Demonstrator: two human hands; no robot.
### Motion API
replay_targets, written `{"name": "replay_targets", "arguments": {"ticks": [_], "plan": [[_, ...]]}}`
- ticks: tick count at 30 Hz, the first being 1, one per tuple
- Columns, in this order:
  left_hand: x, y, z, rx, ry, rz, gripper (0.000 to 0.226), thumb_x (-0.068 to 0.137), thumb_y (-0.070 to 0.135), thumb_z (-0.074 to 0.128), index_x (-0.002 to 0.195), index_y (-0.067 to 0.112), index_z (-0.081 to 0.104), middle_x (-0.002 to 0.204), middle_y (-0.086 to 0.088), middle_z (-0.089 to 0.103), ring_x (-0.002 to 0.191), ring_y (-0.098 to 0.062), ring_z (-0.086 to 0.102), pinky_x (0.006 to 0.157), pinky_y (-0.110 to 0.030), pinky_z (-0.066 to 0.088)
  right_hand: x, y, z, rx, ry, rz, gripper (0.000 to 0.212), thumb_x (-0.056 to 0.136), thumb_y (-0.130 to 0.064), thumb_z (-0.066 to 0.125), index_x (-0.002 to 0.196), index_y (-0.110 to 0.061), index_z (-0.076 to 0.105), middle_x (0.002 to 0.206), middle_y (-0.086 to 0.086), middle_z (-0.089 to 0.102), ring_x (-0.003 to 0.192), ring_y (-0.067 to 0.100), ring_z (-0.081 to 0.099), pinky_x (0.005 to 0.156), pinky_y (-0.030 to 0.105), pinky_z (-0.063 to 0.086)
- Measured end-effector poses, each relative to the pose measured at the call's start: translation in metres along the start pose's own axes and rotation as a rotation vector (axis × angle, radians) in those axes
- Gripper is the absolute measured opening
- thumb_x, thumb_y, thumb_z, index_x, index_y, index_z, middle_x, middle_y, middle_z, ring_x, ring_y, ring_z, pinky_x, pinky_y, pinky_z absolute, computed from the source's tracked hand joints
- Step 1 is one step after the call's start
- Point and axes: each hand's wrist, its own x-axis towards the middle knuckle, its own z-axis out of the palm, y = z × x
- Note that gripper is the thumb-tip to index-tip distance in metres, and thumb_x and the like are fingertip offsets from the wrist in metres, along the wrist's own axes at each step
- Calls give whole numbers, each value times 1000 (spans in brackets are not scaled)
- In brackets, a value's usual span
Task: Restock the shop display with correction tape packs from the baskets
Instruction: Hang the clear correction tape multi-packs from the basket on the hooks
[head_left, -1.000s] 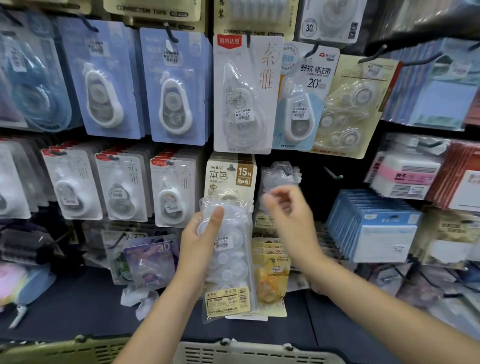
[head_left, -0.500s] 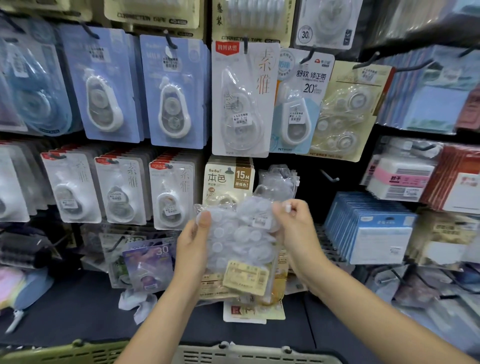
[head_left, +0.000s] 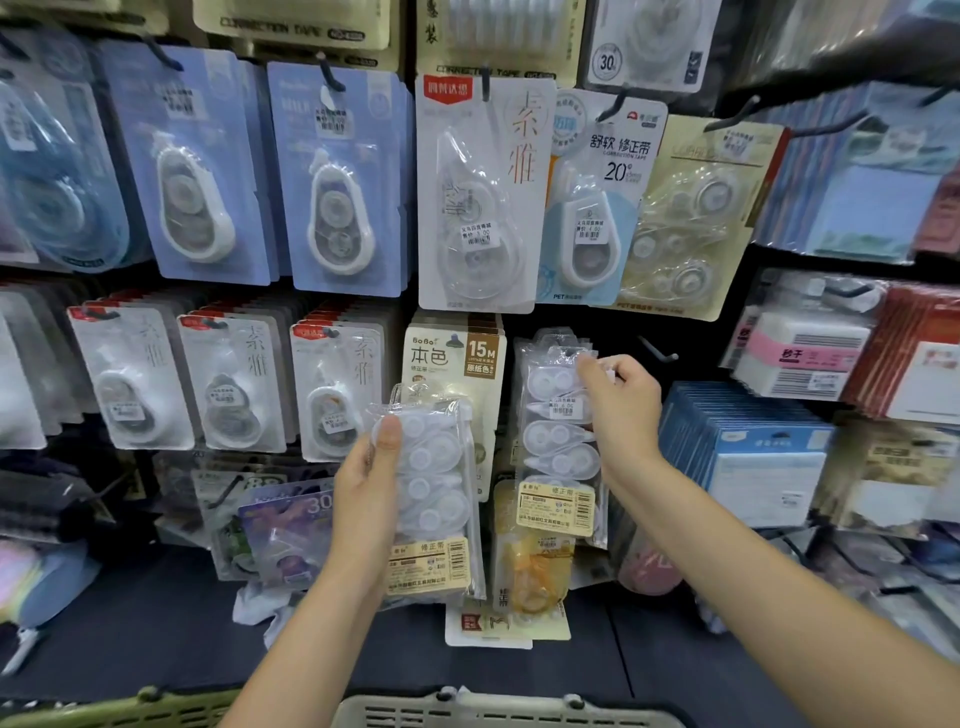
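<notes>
— How far along is the restocking looking?

— Most of the display wall (head_left: 727, 332) is hanging full: blue-carded packs (head_left: 337, 176) along the top, white-carded packs (head_left: 234, 384) on the row beneath. So I'm judging the job as well into its middle. Right now the right hand (head_left: 621, 410) is pinching the top edge of a clear multi-pack (head_left: 558, 441) up where its peg should be, fingers curled onto the plastic. It's hanging among identical packs, just right of the beige 15M pack (head_left: 457, 358).

— And the other hand?

— The left hand (head_left: 369, 493) is holding a small stack of the same clear packs (head_left: 436, 499) lower down and nearer the camera, thumb pressing on the front, fingers wrapping behind. Those are waiting their turn, I'd say.

— What's left, then?

— At least that stack, plus whatever the baskets are carrying. The grey basket (head_left: 498, 709) and the green basket (head_left: 130, 706) are showing only their rims at the bottom edge, so their contents are cut off and I can't count what remains.

— Anything else you're struggling with?

— I can't tell whether the pack under the right hand is seated on its peg; the fingers are covering the hang hole. An empty hook (head_left: 657, 351) is sticking out just right of that hand. How many packs the left stack is holding is unclear, since they're overlapping. The price stickers are blurring too much to read.
</notes>
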Motion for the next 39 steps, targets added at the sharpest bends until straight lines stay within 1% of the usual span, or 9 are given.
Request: {"name": "replay_targets", "arguments": {"ticks": [7,12,15,19,23,28,32,36,39], "plan": [[4,-6,3,61,-34,8,53,72,69,51,94,22,64,108,-2,70,109,-20,62,103,-46,44,31,11,15,-100,-2,133,32,87,-30,64,63,-17,49,64,-5,50,63,11,46,59,27,36],[4,-9,4,45,-54,38,63,76,65,52,101,8,62,109,-15,68,111,-33,61,103,-50,44,17,8,17,-51,198,78,17,88,-22,63,100,-15,53,102,0,52,93,11,51,81,23,39],[2,-7,8,62,-76,75,70,76,63,54,102,-1,59,98,-19,65,97,-34,63,96,-51,48,-29,2,12,7,-76,-144,8,89,-23,62,93,-21,56,89,-5,57,75,-5,50,70,9,39],[0,-11,13,89,-79,141,67,72,60,59,91,-4,54,81,-10,55,76,-19,51,71,-33,43,-71,-3,14,-142,-440,-235,14,85,-40,63,94,-29,64,94,-8,54,76,2,51,70,7,40],[1,-17,13,101,-96,160,50,70,60,59,87,13,63,77,4,68,73,-8,62,68,-21,50,-72,-8,14,-40,-409,-80,6,87,-26,65,85,-21,67,89,3,63,74,8,52,70,16,43],[12,-19,7,31,-42,111,37,82,57,46,94,29,68,94,9,75,92,-12,70,85,-34,54,-55,-8,1,84,-286,-56,13,92,-21,59,80,-17,62,68,-18,62,65,-5,55,61,12,46],[19,-16,1,49,41,185,27,95,45,44,78,30,58,73,17,69,70,4,64,69,-14,53,-18,-11,-10,63,-111,-59,20,93,-19,57,73,-18,57,67,-7,54,66,3,48,65,20,40],[21,-14,0,64,81,224,27,96,45,44,70,37,47,66,20,45,54,15,48,57,-2,38,5,-7,-14,-84,-120,-67,21,92,-21,57,72,-16,57,70,-3,54,68,8,46,65,24,38],[23,-16,1,59,74,242,27,95,46,45,70,37,50,68,18,47,56,15,49,57,-2,38,13,-6,-13,-125,-123,-105,20,90,-19,57,69,-17,55,67,-6,53,61,4,45,59,19,37]]}}
